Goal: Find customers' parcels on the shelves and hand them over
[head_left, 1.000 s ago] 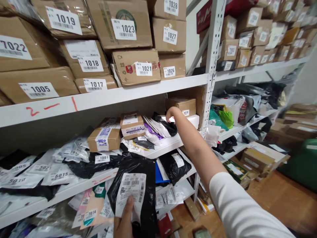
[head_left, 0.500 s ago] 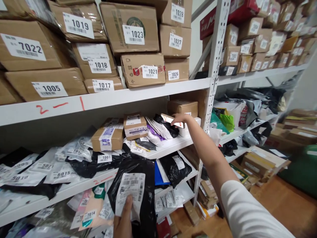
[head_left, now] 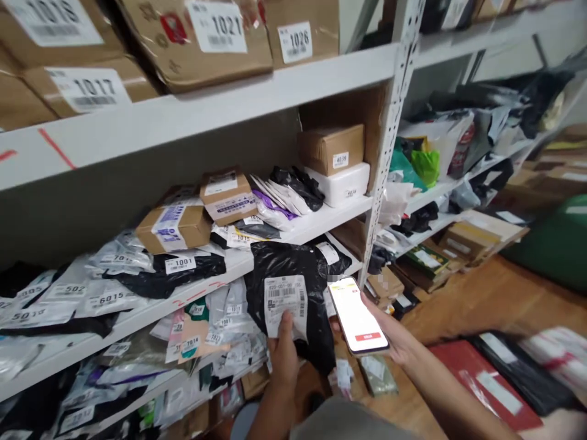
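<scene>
Fingers of the left hand gripped a black plastic parcel near its lower half, the thumb pressed on the front against the white label and the other fingers mostly hidden behind. The parcel was held up in front of the rack, its long axis running from upper left to lower right, label turned toward the wearer with its print upright. Just right of it, the right hand was wrapped around a phone, whose lit screen faced the wearer; its long axis had the same slant, top end toward the upper left.

Behind, a white shelf bore numbered bags, two cardboard boxes with printed tape and, at its right end, a brown box marked 4039 on top of a white box. Larger cartons stood on the shelf above. Beyond a perforated post ran more loaded racks. Below right, a red packet lay beside a black one, near the wood-coloured floor.
</scene>
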